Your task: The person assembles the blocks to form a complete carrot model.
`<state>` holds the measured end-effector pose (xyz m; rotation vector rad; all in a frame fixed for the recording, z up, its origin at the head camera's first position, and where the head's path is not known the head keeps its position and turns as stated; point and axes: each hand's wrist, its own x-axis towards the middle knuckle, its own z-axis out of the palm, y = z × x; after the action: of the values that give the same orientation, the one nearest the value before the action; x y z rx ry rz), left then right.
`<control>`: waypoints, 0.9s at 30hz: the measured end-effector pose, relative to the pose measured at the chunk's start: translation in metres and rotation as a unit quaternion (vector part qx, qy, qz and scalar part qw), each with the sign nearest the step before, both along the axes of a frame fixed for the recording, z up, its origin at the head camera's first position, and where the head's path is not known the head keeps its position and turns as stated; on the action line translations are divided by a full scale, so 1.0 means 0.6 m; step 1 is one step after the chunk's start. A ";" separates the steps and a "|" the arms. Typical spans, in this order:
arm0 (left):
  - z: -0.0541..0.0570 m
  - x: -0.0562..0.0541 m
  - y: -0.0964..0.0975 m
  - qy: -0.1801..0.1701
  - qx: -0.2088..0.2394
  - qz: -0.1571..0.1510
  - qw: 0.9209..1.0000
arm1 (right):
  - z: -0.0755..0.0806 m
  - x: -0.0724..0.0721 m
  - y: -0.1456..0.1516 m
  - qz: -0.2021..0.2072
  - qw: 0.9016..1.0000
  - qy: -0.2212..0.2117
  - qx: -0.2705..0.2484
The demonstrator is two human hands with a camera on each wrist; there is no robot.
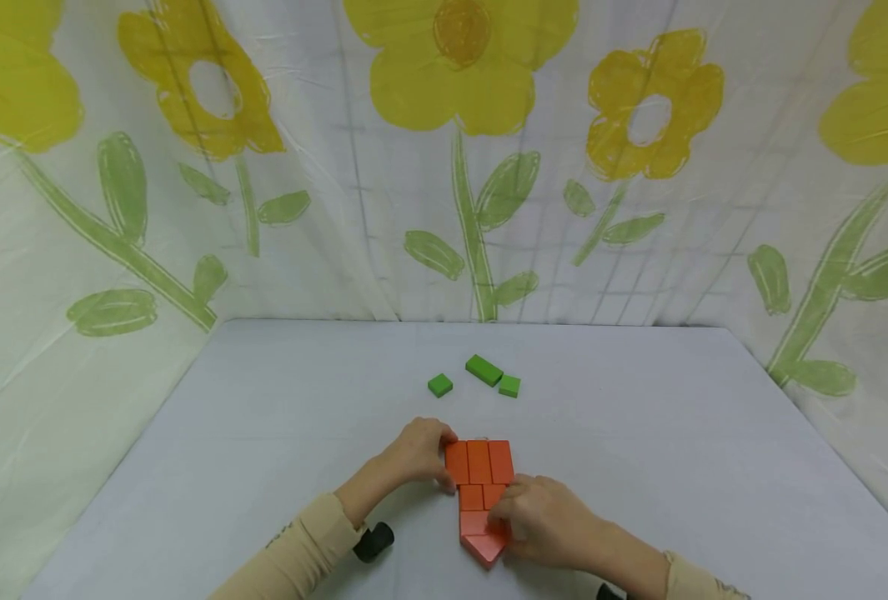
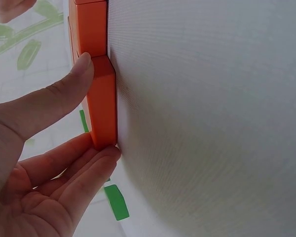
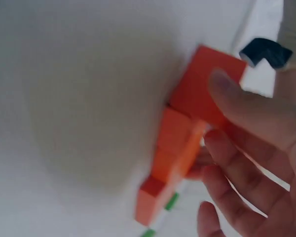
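Several red-orange blocks (image 1: 479, 461) lie flat against one another on the table, three side by side at the far end and a narrower column running toward me. A pointed, triangular red block (image 1: 484, 547) forms the near tip. My left hand (image 1: 419, 452) holds the far-left rectangular block (image 2: 102, 103), thumb at its near end and fingers at its far end. At the lower right, my right hand (image 1: 547, 518) grips the triangular block, its thumb against the side face in the right wrist view. That view is blurred, and the hand covers part of the near blocks.
Beyond the red shape lie three green pieces: a small block (image 1: 439, 385) on the left, a longer block (image 1: 484, 369), and another small block (image 1: 509, 386). The white table (image 1: 263, 400) ends at a sheet (image 1: 323, 217) painted with yellow flowers.
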<state>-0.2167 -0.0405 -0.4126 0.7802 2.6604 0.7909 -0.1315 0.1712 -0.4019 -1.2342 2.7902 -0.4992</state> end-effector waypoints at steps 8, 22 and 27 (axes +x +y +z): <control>0.000 0.000 -0.003 -0.001 0.007 0.000 1.000 | 0.050 -0.079 0.025 -0.092 0.991 -0.090 -0.026; -0.003 0.000 0.000 -0.003 0.005 -0.003 1.000 | -0.008 -0.255 0.034 -0.325 0.940 -0.098 -0.042; -0.003 -0.001 -0.002 -0.002 -0.002 -0.002 1.000 | -0.024 -0.283 0.015 -0.347 0.932 -0.099 -0.026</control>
<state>-0.2173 -0.0414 -0.4141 0.7805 2.6554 0.7858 -0.3010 0.1804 -0.4162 -0.1321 2.9705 -0.6787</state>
